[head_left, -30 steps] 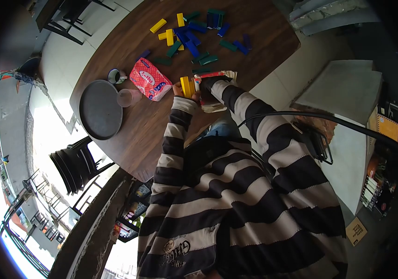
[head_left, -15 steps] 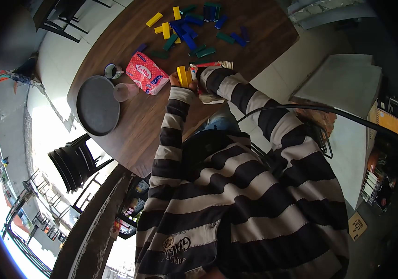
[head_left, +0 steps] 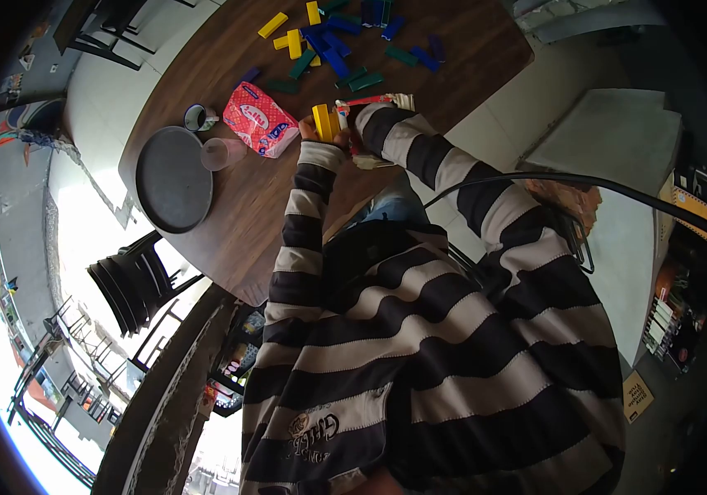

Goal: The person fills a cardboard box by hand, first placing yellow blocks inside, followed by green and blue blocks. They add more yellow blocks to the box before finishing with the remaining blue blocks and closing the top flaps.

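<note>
Yellow blocks (head_left: 321, 121) stand upright in my left hand (head_left: 309, 130), whose fingers wrap round them. Just to their right, my right hand (head_left: 351, 137) is mostly hidden by its striped cuff, so its grip cannot be made out. It is beside or inside an open red and white box (head_left: 404, 102) at the table's near edge. Farther back on the table lie several loose blocks: yellow (head_left: 272, 25), blue (head_left: 335, 63) and green (head_left: 401, 55). A pink packet (head_left: 259, 120) lies left of my left hand.
On the left of the wooden table (head_left: 242, 223) are a round dark tray (head_left: 173, 180), a clear cup (head_left: 221, 154) and a mug (head_left: 199, 118). Stacked black chairs (head_left: 134, 280) stand beyond the left edge. A black cable (head_left: 568, 177) crosses above my right sleeve.
The view has shifted slightly, and the table's objects appear a little higher in it. My left hand still holds the yellow blocks, and both hands remain close together by the box.
</note>
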The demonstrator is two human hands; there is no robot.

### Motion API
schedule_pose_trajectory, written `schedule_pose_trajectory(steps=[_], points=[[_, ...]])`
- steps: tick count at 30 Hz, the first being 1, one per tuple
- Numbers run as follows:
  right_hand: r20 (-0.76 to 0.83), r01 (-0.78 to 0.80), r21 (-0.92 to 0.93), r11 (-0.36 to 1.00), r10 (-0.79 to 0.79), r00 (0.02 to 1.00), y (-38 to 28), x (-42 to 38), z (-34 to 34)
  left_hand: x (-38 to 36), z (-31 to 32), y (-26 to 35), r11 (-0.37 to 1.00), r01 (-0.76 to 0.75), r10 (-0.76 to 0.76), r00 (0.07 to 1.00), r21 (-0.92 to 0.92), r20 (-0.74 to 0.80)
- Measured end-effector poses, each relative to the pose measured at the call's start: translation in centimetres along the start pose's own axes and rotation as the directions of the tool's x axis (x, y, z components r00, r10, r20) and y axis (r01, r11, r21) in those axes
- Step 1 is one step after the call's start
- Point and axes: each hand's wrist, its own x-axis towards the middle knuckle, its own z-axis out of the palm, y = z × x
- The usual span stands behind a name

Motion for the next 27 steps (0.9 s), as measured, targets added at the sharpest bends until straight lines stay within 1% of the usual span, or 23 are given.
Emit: schedule_pose_trajectory(steps=[3,5,6,7,8,10,11,13,14,16,17,18,19,20,21,23,24,26,27], points=[[0.014,0.040,-0.269,0.962,-0.038,0.999,0.1,0.0,0.7,0.4,-0.1,-0.5,0.999,-0.018,0.017,1.000,0.028,0.008],[0.003,0.055,-0.157,0.986,-0.055,0.998,-0.3,-1.3,-0.1,0.2,-0.1,-0.4,0.997,-0.038,0.037,0.999,0.066,0.011],[0.009,0.057,-0.091,0.994,-0.056,0.998,-0.1,-0.8,-0.2,0.3,0.0,-1.0,0.989,-0.112,0.108,0.993,0.093,0.042],[0.008,0.054,-0.031,0.998,-0.054,0.999,0.1,-0.5,-0.5,0.4,-0.2,-1.1,0.993,-0.084,0.082,0.996,0.088,0.029],[0.005,0.074,0.078,0.994,-0.074,0.997,0.1,-1.9,-1.5,0.2,-0.1,-0.6,0.995,-0.055,0.054,0.998,0.080,0.018],[-0.031,0.016,0.030,0.999,-0.015,0.999,0.4,-0.1,0.0,0.6,-0.2,-0.7,0.998,-0.005,0.004,1.000,0.067,0.012],[-0.049,-0.012,0.008,1.000,0.013,0.999,0.3,0.5,0.6,0.5,-0.2,-0.8,0.995,-0.044,0.043,0.999,0.089,0.012],[-0.055,0.050,0.025,0.998,-0.048,0.997,1.0,1.9,1.4,0.6,-0.2,-1.1,0.983,-0.124,0.123,0.992,0.136,0.016],[-0.056,0.082,0.031,0.996,-0.080,0.995,1.2,2.3,1.7,0.7,-0.3,-1.0,0.992,-0.073,0.071,0.997,0.099,0.020],[-0.114,0.030,0.124,0.992,-0.016,0.993,0.5,2.5,2.8,0.8,-0.7,-0.9,0.999,0.035,-0.036,0.999,0.024,0.030],[-0.145,0.004,0.166,0.986,0.020,0.989,0.4,2.9,3.4,0.9,-0.8,-1.2,0.998,-0.031,0.029,0.999,0.057,0.031],[-0.012,-0.146,0.214,0.966,0.152,0.988,2.2,8.0,7.3,1.0,-0.8,-1.6,0.991,-0.102,0.100,0.994,0.088,0.035],[-0.107,-0.039,0.277,0.960,0.072,0.992,1.4,4.7,5.4,1.1,-0.8,-1.8,0.978,-0.168,0.164,0.986,0.120,0.041],[-0.200,0.075,0.320,0.944,-0.010,0.980,0.5,1.0,3.4,1.3,-0.8,-1.9,0.986,-0.116,0.113,0.993,0.119,0.033],[-0.280,0.074,0.236,0.969,-0.005,0.960,0.7,2.5,4.6,1.0,-0.5,-1.2,0.993,-0.082,0.079,0.996,0.087,0.044],[-0.197,0.061,0.129,0.990,-0.034,0.980,0.8,1.4,3.6,0.2,-0.3,0.3,0.999,-0.008,0.006,0.998,0.033,0.070],[-0.157,0.059,0.069,0.996,-0.048,0.986,0.9,1.1,3.1,0.7,-0.3,-0.4,0.995,-0.072,0.067,0.995,0.065,0.067],[-0.137,0.116,0.124,0.986,-0.099,0.986,1.1,1.4,2.8,1.4,-0.6,-2.1,0.974,-0.186,0.178,0.981,0.130,0.071],[-0.129,0.141,0.153,0.978,-0.122,0.984,1.3,1.5,2.8,1.5,-0.5,-2.5,0.972,-0.202,0.193,0.978,0.119,0.081]])
